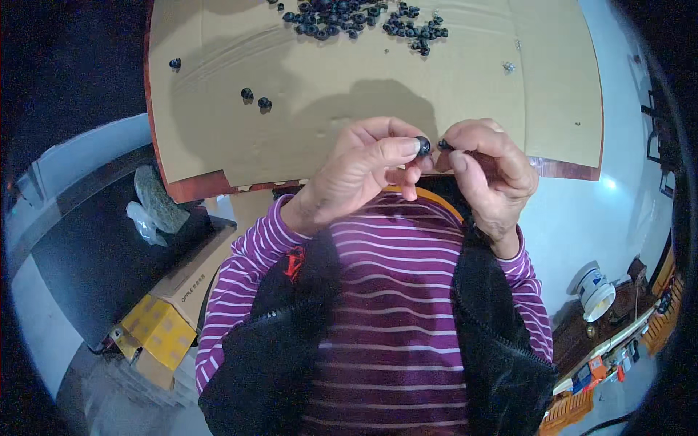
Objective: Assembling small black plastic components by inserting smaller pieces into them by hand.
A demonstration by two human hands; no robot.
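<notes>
Over the near edge of the cardboard-covered table [327,156], both hands are raised close together. My left hand [371,156] pinches a small round black part [422,146] between thumb and forefinger, its other fingers curled below. A smaller black piece [444,144] sits in the pinch of my right hand [494,160], a short gap away from the first part. Much of that smaller piece is hidden by the fingertips, and its exact kind cannot be told. Two similar black parts [265,104] lie on the cardboard to the left, with a single one [175,64] farther left.
A heap of black parts [327,18] and a smaller pile [418,30] lie at the table's far side. Tiny shiny bits [509,67] rest at the right. Left of me are cardboard boxes [161,330] and a plastic bag [145,221]; a white bucket [596,296] stands at right.
</notes>
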